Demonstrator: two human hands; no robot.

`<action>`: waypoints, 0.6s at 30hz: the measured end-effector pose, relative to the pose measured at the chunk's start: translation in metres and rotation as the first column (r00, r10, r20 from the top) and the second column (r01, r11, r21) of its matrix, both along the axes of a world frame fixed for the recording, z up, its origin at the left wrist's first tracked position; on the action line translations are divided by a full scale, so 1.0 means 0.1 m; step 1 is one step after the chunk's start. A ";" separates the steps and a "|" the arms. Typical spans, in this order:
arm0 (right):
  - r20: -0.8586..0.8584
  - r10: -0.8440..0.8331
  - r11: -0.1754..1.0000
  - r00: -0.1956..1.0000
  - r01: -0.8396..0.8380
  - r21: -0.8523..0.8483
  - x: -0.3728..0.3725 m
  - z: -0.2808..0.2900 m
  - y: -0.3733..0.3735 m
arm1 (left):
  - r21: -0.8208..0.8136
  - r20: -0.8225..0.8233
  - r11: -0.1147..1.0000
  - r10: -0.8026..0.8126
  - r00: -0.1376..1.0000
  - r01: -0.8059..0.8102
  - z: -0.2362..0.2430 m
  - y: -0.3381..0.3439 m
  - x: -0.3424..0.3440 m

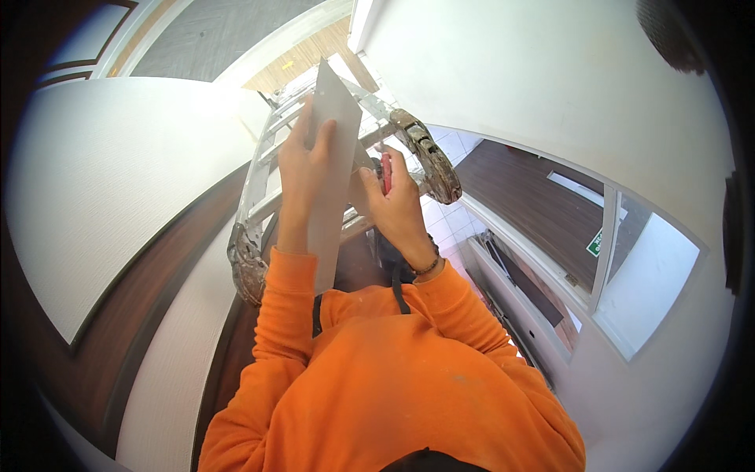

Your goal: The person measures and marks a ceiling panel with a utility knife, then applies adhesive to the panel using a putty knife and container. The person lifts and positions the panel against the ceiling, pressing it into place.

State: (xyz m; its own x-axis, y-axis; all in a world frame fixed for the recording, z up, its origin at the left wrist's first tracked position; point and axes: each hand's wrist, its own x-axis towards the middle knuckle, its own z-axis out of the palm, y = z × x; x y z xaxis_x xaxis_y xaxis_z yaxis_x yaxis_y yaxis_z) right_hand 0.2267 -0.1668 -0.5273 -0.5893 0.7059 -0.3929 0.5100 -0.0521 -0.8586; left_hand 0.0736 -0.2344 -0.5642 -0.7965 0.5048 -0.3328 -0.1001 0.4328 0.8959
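In my left hand (305, 169) is a long pale grey board (336, 141), held upright with fingers over its face; its lower end runs down to my orange sweatshirt. My right hand (393, 200) is closed on a red-handled tool (386, 173) at the board's right side, with my thumb by a darker, greyish piece; the tool's tip is too small to make out clearly. Behind the board stands an aluminium ladder (262, 177), its top caps scuffed and paint-spattered, one at each side of my arms.
A white textured wall with dark wood trim (134, 252) runs along my left. A white wall (550, 71) is on the right, above a dark wooden door (525, 208) with a green sign. Below are pale tiles (456, 149); grey flooring (204, 35) shows beyond.
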 end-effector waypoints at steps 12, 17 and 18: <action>0.000 0.210 0.956 0.978 -0.206 0.209 0.07 -0.01 0.30 | -0.373 -0.230 0.920 -0.215 0.949 0.118 0.30 -0.07 0.43; 0.056 0.233 0.956 0.971 -0.239 0.169 0.08 0.00 0.28 | -0.477 -0.177 0.869 -0.240 0.954 0.130 0.43 -0.08 0.48; 0.071 0.244 0.955 0.967 -0.252 0.158 0.08 -0.01 0.28 | -0.487 -0.155 0.863 -0.233 0.960 0.131 0.44 -0.08 0.48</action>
State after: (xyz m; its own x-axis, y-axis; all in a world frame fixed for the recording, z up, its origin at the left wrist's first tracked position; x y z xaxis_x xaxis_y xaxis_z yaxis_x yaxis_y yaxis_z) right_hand 0.2344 -0.1386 -0.5286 -0.7368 0.5971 -0.3172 0.5312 0.2210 -0.8179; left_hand 0.1221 -0.2421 -0.5199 -0.7808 0.4724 -0.4088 0.1819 0.7980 0.5746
